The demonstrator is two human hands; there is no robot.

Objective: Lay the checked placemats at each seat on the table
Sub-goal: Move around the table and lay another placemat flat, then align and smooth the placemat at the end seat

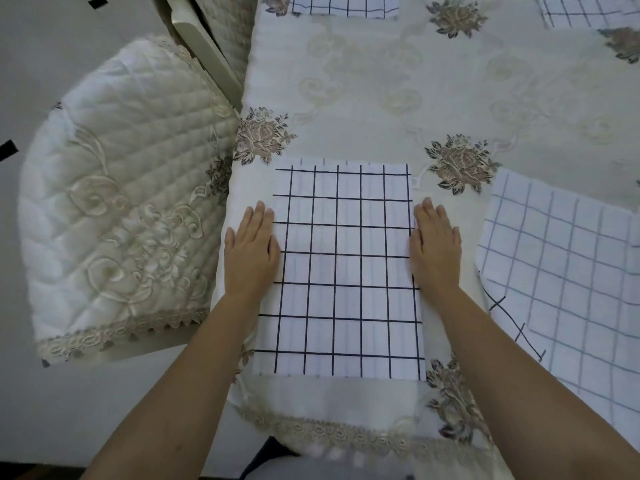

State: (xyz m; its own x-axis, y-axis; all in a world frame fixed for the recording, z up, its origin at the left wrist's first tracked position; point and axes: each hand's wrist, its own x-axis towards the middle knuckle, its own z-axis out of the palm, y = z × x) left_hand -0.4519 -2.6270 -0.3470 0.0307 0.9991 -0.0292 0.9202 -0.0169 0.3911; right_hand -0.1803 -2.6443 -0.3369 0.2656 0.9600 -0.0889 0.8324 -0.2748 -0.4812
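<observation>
Smoothing step: left hand (250, 249) and right hand (435, 245), fingers straight, press flat the white black-checked cloth placemat (341, 271); next, probably the loose pile of checked cloth (568, 271).

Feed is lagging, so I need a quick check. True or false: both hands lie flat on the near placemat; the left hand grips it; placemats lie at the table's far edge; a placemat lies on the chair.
1. The left hand and right hand lie flat on the near placemat, at its side edges. True.
2. The left hand grips it. False: its fingers are straight.
3. Placemats lie at the far edge of the table. True: the far middle placemat and the far right placemat.
4. A placemat lies on the chair. False: its quilted cover bears none.
</observation>
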